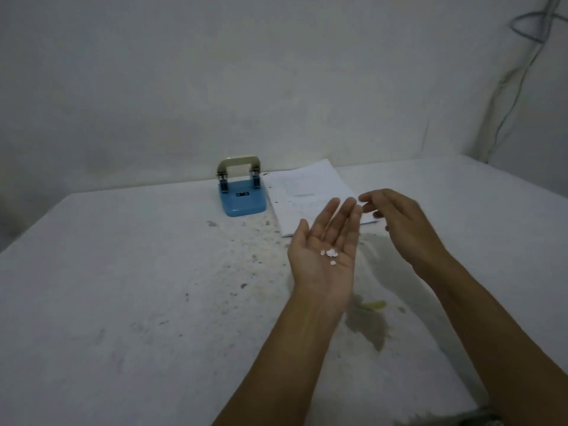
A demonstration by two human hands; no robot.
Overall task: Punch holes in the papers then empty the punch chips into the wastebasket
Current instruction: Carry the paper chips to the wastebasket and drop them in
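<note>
Head view is showing two bare hands held up over a white desk (123, 287). The left hand (325, 253) is lying palm up, and its fingers (345, 215) are stretched out straight and resting side by side, with the thumb sticking out to the side. A few tiny white punch chips (329, 254) are sitting in the middle of that palm, just below the fingers. The right hand (402, 229) is floating just to the right of the left fingers. It is palm down, and its fingers (373, 196) are loosely curled and a little apart, holding nothing. Its fingertips are reaching close to the tips of the left fingers, but I cannot tell if they are touching.

Just past both sets of fingertips, a stack of white papers (302, 195) is lying flat on the desk. To the left of the papers, and farther from the fingers, a blue hole punch (241, 198) with a cream handle is standing upright. The punch and the papers are sitting just beside each other near the wall (276, 87). Under the hands, the desk is looking dirty, with dark specks and a yellowish stain (367, 321).
</note>
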